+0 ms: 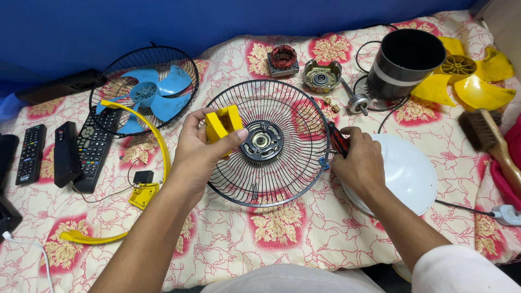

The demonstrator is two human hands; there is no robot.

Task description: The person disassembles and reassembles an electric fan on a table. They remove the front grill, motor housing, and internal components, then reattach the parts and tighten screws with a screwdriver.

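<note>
Floral bedsheet point(304, 239) under everything, black wire fan guard point(260, 187) lying flat at its centre. My left hand point(201, 152) closes its fingers on a yellow plastic bracket point(221, 123); my right hand point(361, 163) wraps a red-handled screwdriver point(337, 139) at the guard's rim. Best to keep the guard flat and the tool square.

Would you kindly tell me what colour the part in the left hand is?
The part in the left hand is yellow, seen in the head view.

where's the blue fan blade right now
In the head view, the blue plastic fan blade lies upper left inside a round black wire fan guard, just above the black remote controls.
</note>
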